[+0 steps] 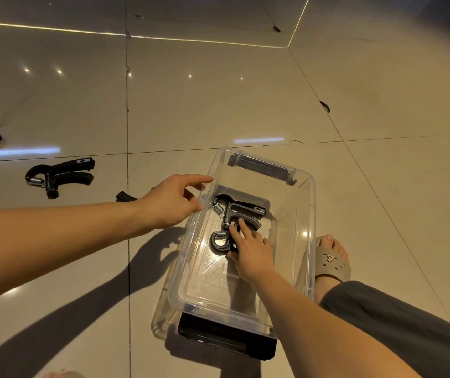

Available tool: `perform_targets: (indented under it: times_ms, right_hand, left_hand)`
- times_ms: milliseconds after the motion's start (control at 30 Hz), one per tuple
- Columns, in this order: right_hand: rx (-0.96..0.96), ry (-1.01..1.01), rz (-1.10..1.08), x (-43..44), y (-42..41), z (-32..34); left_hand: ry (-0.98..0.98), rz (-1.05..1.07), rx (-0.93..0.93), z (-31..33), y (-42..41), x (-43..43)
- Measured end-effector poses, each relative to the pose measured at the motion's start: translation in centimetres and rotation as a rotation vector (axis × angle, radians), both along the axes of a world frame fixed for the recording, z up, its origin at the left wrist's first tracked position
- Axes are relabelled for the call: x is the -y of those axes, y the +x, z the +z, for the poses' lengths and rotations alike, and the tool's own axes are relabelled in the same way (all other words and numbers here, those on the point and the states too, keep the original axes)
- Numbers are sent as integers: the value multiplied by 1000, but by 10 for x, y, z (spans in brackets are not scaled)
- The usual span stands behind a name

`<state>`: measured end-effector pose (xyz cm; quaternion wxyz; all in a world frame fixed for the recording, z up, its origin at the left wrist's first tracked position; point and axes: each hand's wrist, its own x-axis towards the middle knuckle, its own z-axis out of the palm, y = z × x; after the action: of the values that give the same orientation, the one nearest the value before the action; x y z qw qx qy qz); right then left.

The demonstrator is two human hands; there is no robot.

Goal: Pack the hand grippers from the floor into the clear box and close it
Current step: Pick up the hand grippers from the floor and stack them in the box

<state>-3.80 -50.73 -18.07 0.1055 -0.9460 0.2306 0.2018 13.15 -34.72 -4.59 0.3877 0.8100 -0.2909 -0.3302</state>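
The right hand point(248, 252) closes its fingers on a hand gripper point(222, 241) inside the clear box point(311, 186), while the open left hand point(172, 203) must next reach the gripper on the floor point(57, 177) at nine o'clock.

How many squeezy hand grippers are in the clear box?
2: one lies in the middle of the clear box, one sits under the right hand. More lie outside on the floor.

Right hand point(251, 255) on hand gripper point(222, 242) inside clear box point(311, 203), left hand point(172, 203) spread at its rim
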Motion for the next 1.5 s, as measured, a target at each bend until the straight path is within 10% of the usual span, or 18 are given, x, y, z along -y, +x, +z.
perform_targets:
  times_ms: [1033, 1500]
  right_hand:
    - [-55, 44, -112, 0, -2, 20]
    - [675, -4, 57, -83, 66, 223]
  left_hand:
    - [14, -53, 12, 3, -1, 0]
    - [321, 35, 504, 117, 29, -148]
